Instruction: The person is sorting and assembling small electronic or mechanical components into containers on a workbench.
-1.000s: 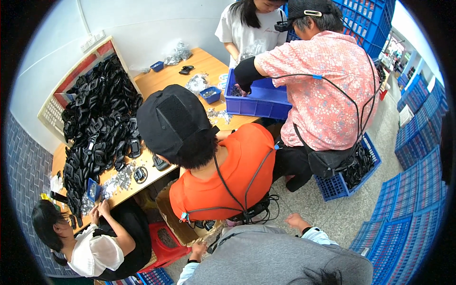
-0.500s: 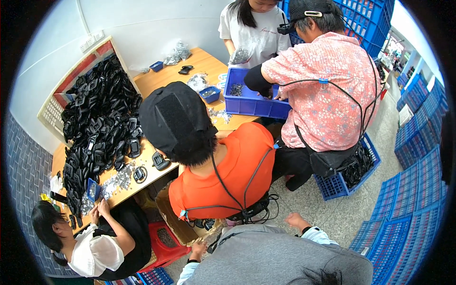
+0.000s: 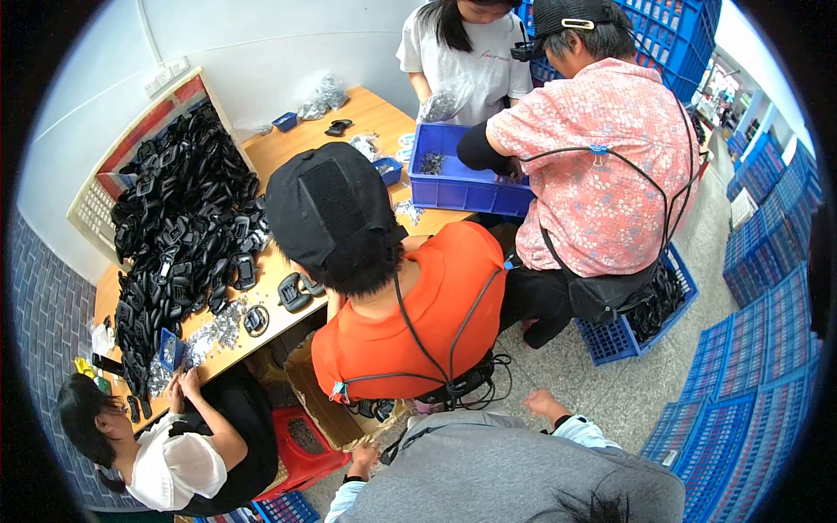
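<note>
The open carton [image 3: 324, 404] is just beside my left hand [image 3: 364, 457]; my right hand [image 3: 542, 404] hangs above the floor [image 3: 545, 370]. How either hand grips, I cannot tell. It seems a pause; any reach needs care around the orange-shirted co-worker [image 3: 370, 349].

Bright, even light bathes the white wall [image 3: 288, 54], glinting off small silvery parts [image 3: 216, 333] and washing out the far aisle [image 3: 725, 83] at upper right. Soft shadow pools under the wood-toned table [image 3: 269, 268], beside an open cardboard box [image 3: 324, 408]. Fisheye distortion bows the stacked blue crates [image 3: 758, 383] toward a black rim; the foreground appears sharp, the distance hazy.
</note>
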`<control>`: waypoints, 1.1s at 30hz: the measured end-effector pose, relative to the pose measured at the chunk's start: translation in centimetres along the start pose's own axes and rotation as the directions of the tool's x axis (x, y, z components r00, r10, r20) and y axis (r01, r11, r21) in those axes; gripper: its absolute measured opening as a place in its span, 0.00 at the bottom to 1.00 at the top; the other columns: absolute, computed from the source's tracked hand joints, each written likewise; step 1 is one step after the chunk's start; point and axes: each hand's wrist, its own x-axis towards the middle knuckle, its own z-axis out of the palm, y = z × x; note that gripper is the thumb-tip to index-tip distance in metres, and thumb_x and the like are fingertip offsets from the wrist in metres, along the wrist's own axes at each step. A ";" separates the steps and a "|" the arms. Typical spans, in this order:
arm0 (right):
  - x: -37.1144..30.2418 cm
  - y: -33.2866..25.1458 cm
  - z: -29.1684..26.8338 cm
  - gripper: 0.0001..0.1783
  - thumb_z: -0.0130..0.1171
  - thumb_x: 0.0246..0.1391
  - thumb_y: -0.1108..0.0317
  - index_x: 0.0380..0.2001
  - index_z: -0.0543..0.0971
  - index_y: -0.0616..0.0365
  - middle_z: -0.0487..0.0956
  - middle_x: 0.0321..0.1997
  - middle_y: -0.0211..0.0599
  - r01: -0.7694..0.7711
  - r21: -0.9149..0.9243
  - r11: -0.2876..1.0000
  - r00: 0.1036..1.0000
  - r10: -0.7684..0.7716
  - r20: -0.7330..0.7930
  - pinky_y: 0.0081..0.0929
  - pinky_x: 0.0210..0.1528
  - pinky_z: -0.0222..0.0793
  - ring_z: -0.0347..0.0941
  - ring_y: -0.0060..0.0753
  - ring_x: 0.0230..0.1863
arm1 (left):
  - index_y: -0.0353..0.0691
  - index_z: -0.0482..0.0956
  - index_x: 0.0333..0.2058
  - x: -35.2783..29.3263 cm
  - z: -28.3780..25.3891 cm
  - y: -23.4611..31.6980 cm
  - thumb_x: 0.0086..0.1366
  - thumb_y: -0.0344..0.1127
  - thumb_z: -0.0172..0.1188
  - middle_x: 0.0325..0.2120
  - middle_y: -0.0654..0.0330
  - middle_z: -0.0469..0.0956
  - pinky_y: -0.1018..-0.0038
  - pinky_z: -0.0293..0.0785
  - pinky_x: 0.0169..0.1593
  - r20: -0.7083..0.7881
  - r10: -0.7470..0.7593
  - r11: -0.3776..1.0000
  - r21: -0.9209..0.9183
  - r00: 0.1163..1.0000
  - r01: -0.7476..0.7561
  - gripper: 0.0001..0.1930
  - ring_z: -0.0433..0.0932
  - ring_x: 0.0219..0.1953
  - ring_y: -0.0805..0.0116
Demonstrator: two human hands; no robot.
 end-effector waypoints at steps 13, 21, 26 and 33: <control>0.7 0.2 0.7 0.11 0.52 0.32 0.62 0.18 0.72 0.58 0.71 0.14 0.35 -0.060 0.129 0.990 0.998 0.061 -0.002 0.23 0.24 0.63 0.67 0.29 0.16 | 0.35 0.70 0.27 0.2 -0.2 0.1 0.49 0.41 0.51 0.16 0.61 0.71 0.78 0.65 0.18 -0.006 -0.021 1.000 0.020 1.000 0.021 0.14 0.68 0.15 0.73; 1.8 1.0 1.0 0.15 0.56 0.34 0.61 0.22 0.71 0.61 0.71 0.18 0.34 -0.033 0.093 0.995 0.999 0.032 0.007 0.22 0.21 0.65 0.67 0.26 0.16 | 0.36 0.71 0.28 0.7 -0.5 -0.1 0.49 0.41 0.51 0.18 0.61 0.71 0.78 0.66 0.19 0.040 -0.025 0.999 0.035 0.999 0.023 0.13 0.69 0.17 0.72; 1.8 0.9 0.9 0.14 0.56 0.34 0.62 0.22 0.71 0.63 0.71 0.18 0.34 -0.022 0.095 0.995 1.000 0.024 -0.013 0.22 0.22 0.65 0.67 0.26 0.16 | 0.36 0.71 0.27 0.6 -0.5 0.1 0.49 0.41 0.52 0.17 0.61 0.71 0.78 0.66 0.19 0.029 -0.028 0.999 0.042 0.999 0.027 0.13 0.69 0.17 0.73; 2.2 0.9 0.9 0.13 0.56 0.34 0.64 0.21 0.71 0.63 0.70 0.18 0.33 -0.041 0.068 0.997 0.999 0.040 0.017 0.23 0.21 0.65 0.66 0.26 0.17 | 0.36 0.70 0.27 1.2 -0.3 -0.3 0.49 0.41 0.50 0.16 0.62 0.70 0.79 0.65 0.18 0.021 -0.032 0.999 0.028 0.999 0.032 0.13 0.68 0.16 0.74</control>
